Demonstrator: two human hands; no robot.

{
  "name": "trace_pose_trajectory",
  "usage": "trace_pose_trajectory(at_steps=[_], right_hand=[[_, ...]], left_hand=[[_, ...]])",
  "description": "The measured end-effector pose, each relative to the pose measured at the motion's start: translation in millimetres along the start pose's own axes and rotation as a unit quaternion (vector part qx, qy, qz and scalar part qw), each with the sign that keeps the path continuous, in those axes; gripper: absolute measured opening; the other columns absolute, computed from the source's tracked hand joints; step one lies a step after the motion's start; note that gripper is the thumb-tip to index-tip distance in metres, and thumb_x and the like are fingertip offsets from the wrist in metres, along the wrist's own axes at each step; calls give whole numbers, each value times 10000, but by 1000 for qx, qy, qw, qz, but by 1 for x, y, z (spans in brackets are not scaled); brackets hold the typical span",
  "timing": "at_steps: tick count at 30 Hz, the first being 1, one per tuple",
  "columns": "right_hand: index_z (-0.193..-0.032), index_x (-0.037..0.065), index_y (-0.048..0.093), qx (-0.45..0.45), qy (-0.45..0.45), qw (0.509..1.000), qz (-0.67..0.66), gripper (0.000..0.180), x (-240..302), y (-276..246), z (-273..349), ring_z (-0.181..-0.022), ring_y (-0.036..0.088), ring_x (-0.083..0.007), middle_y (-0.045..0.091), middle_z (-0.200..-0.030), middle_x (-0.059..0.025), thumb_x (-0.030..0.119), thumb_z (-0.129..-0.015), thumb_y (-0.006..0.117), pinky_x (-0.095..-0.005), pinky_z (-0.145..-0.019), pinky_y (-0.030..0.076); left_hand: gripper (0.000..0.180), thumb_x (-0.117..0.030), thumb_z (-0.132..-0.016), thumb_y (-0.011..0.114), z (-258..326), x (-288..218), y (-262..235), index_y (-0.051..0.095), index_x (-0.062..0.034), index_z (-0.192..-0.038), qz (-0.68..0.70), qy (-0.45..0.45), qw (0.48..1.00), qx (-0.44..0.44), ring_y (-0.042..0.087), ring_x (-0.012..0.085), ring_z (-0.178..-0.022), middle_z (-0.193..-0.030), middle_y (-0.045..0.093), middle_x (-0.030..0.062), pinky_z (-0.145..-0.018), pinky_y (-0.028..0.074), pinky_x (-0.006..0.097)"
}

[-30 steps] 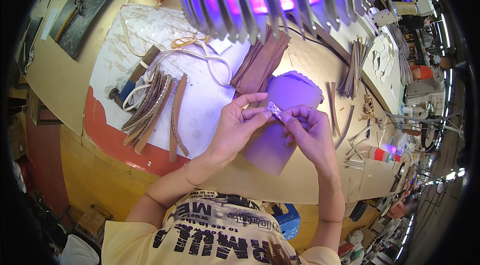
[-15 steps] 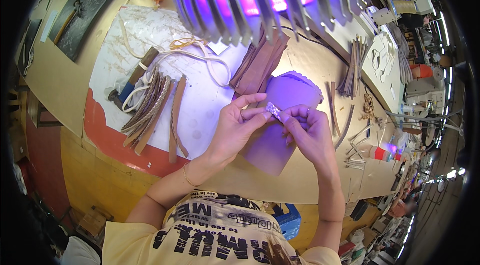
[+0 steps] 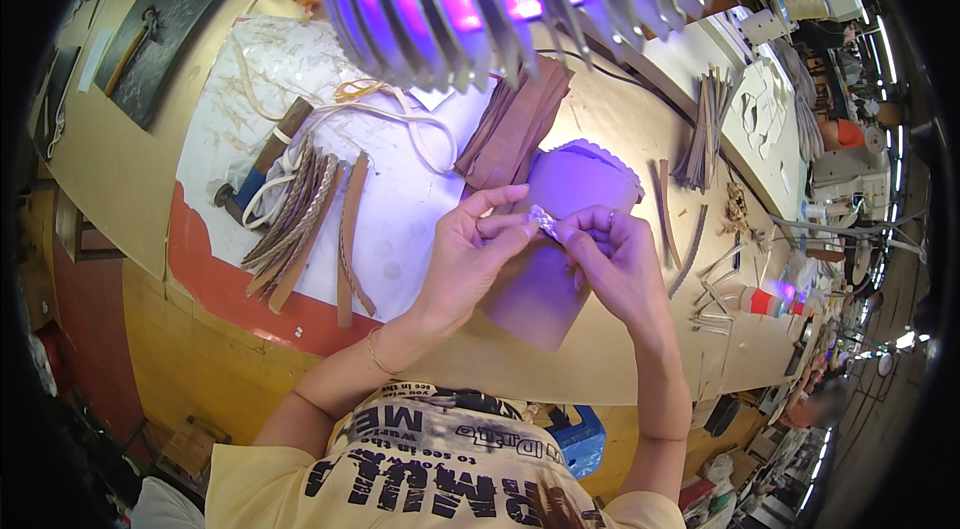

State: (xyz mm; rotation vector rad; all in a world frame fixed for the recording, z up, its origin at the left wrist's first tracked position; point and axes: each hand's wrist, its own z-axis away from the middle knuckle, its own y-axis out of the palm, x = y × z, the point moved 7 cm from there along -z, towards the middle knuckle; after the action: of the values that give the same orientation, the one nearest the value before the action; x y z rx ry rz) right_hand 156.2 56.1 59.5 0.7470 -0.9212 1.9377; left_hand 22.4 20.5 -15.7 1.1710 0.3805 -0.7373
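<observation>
Braid (image 3: 543, 220): a small, pale piece under violet light, raised between the 2 hands, over the scalloped panel (image 3: 575, 184); whether it touches the panel, I cannot tell.
Left hand (image 3: 472, 254): thumb and a ringed finger in a narrow pinch at the braid's left end, with 1 finger lifted above.
Right hand (image 3: 610, 254): thumb and fingertips pinched narrowly at its right end, the other fingers curled under.
Weight: probably very light, so fingertip force should be plenty.
Stiffness: likely soft and bendable; a hard squeeze could flatten the weave.
Slip: the ridged weave should give some bite, though so short a piece leaves little to hold.
Fragility: likely tough when pulled, but strands could loosen at the ends, which the fingers hide.
Hold: best at the 2 ends, between finger pads, leaving the middle free.
Braided strips (image 3: 300, 214): a bundle to the left, on the white sheet (image 3: 400, 259) covering part of the worktop (image 3: 640, 369).
</observation>
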Motion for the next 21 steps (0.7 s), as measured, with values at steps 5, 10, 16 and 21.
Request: trace_pose_trajectory(at_steps=[5, 10, 16, 21], right_hand=[[-936, -38, 651, -3, 2, 1000, 6, 166, -1, 1, 0, -537, 540, -56, 614, -680, -16, 127, -940, 633, -201, -493, 422], [-943, -32, 651, -6, 1, 1000, -4, 174, -2, 1, -1, -531, 550, -56, 615, -682, -12, 142, -944, 638, -197, -485, 424], [-954, -33, 654, -2, -17, 999, 36, 180, -3, -1, -4, -536, 564, -58, 626, -684, -16, 147, -947, 637, -195, -481, 431], [-969, -38, 657, -3, -16, 1000, 19, 187, -6, -2, -4, -537, 565, -57, 636, -692, -23, 147, -946, 642, -195, -483, 436]], left_hand=[[386, -52, -928, 654, -5, -2, -1, 516, 70, -1267, -20, 14, 1000, -5, 676, 111, -874, -931, 731, 127, -810, 514, 214], [370, -49, -930, 654, -5, -3, -1, 516, 69, -1252, -35, 46, 998, -34, 671, 105, -854, -913, 729, 127, -787, 516, 208], [393, -33, -946, 623, -1, -5, 2, 485, 64, -1301, -56, 93, 992, -57, 680, 115, -832, -908, 724, 127, -759, 529, 215], [455, -17, -969, 562, -1, -11, 4, 418, 66, -1393, -48, 115, 992, -30, 682, 118, -829, -905, 715, 114, -791, 560, 248]])
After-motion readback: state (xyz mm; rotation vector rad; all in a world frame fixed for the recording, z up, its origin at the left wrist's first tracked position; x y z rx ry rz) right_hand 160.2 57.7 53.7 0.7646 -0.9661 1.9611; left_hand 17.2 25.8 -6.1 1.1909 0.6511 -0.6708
